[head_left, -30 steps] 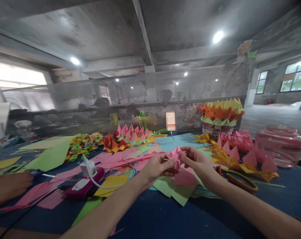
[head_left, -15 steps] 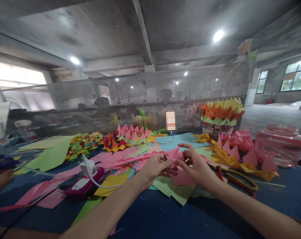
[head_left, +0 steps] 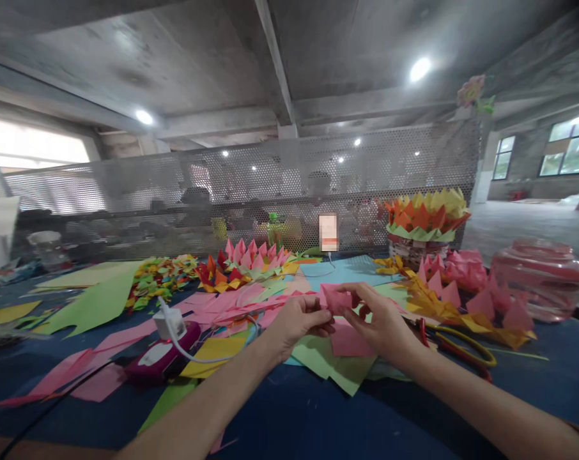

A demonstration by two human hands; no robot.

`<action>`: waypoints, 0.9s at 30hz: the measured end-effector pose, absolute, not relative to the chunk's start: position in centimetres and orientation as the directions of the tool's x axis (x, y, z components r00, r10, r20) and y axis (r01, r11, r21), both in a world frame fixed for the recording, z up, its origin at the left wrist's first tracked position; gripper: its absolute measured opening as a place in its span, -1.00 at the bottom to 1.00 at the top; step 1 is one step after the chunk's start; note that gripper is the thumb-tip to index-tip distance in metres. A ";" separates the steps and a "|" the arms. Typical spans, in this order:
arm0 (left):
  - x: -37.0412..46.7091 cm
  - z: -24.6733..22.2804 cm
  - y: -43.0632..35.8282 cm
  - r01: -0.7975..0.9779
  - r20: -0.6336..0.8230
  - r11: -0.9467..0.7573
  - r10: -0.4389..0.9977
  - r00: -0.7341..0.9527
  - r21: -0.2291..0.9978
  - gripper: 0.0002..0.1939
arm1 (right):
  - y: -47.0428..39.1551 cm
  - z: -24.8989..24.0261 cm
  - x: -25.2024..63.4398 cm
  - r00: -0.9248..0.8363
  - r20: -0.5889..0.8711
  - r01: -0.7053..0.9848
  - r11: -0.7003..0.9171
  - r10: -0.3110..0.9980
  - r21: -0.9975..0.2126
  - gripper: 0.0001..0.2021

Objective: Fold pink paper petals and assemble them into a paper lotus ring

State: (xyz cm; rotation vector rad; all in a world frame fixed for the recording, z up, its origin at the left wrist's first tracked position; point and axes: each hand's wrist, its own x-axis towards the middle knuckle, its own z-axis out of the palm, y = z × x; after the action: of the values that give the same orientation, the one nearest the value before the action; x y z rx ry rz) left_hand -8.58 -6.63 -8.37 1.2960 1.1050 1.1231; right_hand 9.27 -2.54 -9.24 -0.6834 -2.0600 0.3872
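Observation:
A small piece of folded pink paper (head_left: pixel 336 298) is held up between my two hands above the table. My left hand (head_left: pixel 305 322) pinches its left side between thumb and fingers. On the right side, my right hand (head_left: pixel 378 319) grips it with thumb below and forefinger along the top edge. Just beneath lies a flat pink paper square (head_left: pixel 351 338), resting on green paper sheets (head_left: pixel 337 370). Scissors with red and yellow handles (head_left: pixel 466 345) lie right of my right hand, partly covered by it.
A purple power strip (head_left: pixel 165 358) with a white charger (head_left: pixel 169 319) and cable stands left of my arms. Pink folded-paper petals (head_left: pixel 255 255) sit behind. At right are a layered paper lotus (head_left: pixel 428 217) and a clear jar (head_left: pixel 541 281). A perforated metal screen (head_left: pixel 150 191) runs behind the table.
The pink paper's raised points now look flattened into a squarer shape, and my right forefinger has come down onto its top edge. Another person's hand at the far left has gone from view.

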 end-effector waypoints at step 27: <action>-8.7 -8.5 -6.6 -0.220 0.009 0.039 0.977 0.214 0.975 -0.67 | -2.7 -9.1 9.3 -0.483 0.699 0.277 0.849 0.528 -0.450 -0.92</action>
State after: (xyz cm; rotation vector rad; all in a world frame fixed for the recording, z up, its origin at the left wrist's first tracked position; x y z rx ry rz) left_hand -8.66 -6.64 -8.53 1.1277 0.8965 1.1381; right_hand 9.28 -2.69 -9.09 -0.5852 -2.1013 0.3449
